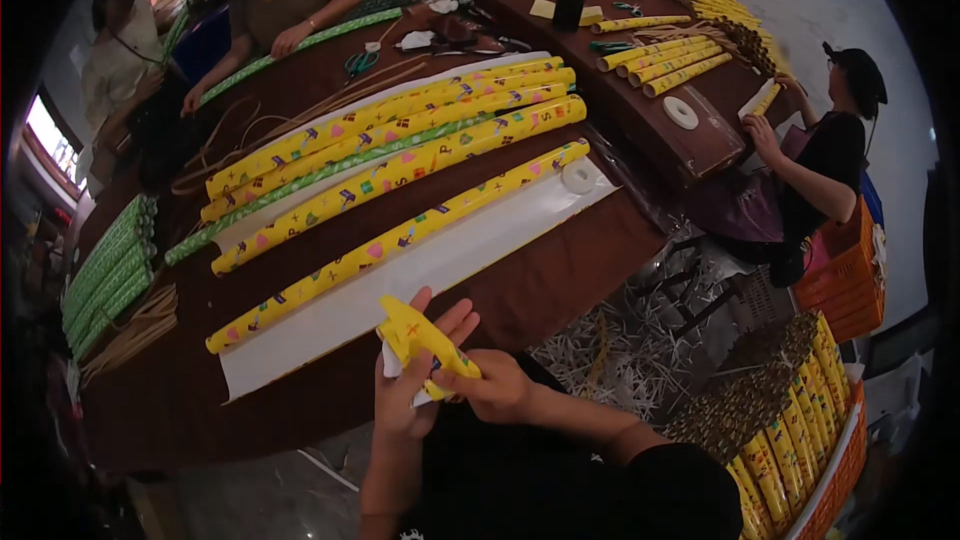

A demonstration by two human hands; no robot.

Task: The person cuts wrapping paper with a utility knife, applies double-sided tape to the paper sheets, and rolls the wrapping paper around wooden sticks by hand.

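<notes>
Just in front of my body, both hands hold a piece of yellow printed wrapping paper (408,338) with white showing at its edges; it looks folded or partly rolled. My left hand (403,395) supports it along the palm, with the thumb over it and the fingertips extended behind. The fingers of my right hand (497,387) are closed on its lower right end. Beyond my hands, a partly unrolled sheet of yellow wrapping paper (400,235) lies with its white underside (330,325) up. A white tape roll (577,177) rests at that sheet's right end.
Several yellow rolls (400,185) and a green roll (330,180) lie further back on the brown-covered table (160,400). Green rolls (110,275) are stacked at left. Paper shreds (600,340) and a crate of yellow rolls (790,450) are at right. Co-workers stand around the tables.
</notes>
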